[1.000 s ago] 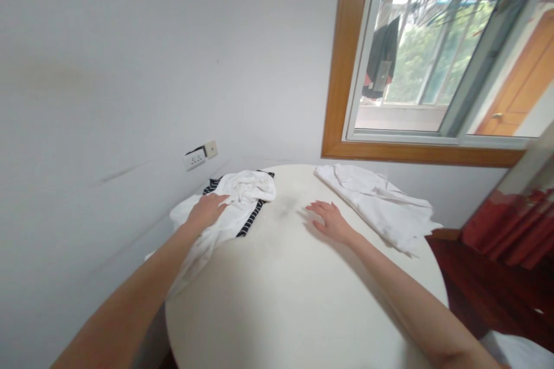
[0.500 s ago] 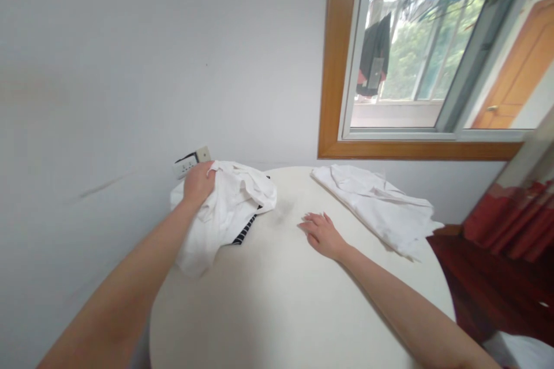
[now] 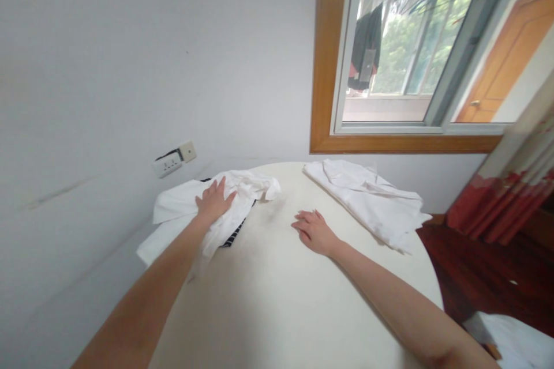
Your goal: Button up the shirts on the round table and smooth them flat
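Observation:
My left hand (image 3: 213,203) lies flat with its fingers spread on a crumpled white garment (image 3: 242,190) at the far left of a round white table (image 3: 281,294). A black-and-white striped cloth (image 3: 231,234) peeks out from under that garment. My right hand (image 3: 312,229) rests palm down on the bare tabletop near the middle, fingers stretched out, holding nothing. A second white garment (image 3: 367,199) lies spread at the far right of the table, apart from both hands.
A white wall with a socket (image 3: 171,159) stands just behind the table on the left. A wood-framed window (image 3: 389,69) is behind it on the right. Red curtain (image 3: 511,196) and dark wooden furniture (image 3: 467,277) stand to the right.
Half a second ago my left hand was closed on the white garment and held it up; now the garment is back down and the hand lies flat on it. The right hand has barely moved.

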Demonstrator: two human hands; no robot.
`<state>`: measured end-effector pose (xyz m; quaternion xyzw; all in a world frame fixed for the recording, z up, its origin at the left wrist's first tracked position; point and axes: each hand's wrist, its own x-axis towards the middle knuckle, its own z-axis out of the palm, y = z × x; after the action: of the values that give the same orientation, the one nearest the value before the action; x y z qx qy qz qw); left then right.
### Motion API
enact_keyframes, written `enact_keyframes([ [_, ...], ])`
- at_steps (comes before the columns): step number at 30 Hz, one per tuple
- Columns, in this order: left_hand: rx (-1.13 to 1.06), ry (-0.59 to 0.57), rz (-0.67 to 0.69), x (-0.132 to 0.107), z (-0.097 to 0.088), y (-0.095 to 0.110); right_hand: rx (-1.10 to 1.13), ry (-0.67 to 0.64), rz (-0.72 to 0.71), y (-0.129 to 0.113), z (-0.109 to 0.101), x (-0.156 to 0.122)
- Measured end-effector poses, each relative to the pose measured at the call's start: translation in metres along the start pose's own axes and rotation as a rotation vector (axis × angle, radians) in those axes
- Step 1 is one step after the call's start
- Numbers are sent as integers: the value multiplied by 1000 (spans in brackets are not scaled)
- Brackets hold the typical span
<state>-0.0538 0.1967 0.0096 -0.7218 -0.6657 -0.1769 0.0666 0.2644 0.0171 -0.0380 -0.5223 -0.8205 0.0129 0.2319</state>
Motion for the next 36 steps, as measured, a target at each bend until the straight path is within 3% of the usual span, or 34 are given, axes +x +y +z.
enact_keyframes([
  [3, 15, 115, 64, -6, -22, 7, -13, 2, -1, -2, 0, -2],
  [6, -9, 120, 111, -16, -40, 19, -50, 14, -13, -4, -4, -1],
  [10, -91, 194, 263, -39, -51, 46, -157, 145, 48, 9, -31, 6],
  [14, -232, 271, 465, -79, -43, 76, -257, 271, 319, 60, -75, 6],
  [17, -297, 276, 557, -115, -26, 93, -412, 260, 580, 106, -99, -10],
  [19, -331, 294, 573, -136, -15, 99, -514, 184, 749, 131, -106, -24],
  [23, -369, 261, 622, -161, -3, 107, -547, 152, 797, 156, -107, -39],
  [28, -367, 195, 688, -167, -7, 110, -507, 123, 733, 172, -113, -30],
  [31, -388, 182, 656, -167, -10, 111, -416, 67, 693, 174, -118, -20],
  [33, -415, 189, 618, -166, -11, 110, -380, 101, 703, 165, -122, -12],
  [36, -451, 196, 592, -165, -12, 110, -432, 199, 696, 128, -130, 0],
])
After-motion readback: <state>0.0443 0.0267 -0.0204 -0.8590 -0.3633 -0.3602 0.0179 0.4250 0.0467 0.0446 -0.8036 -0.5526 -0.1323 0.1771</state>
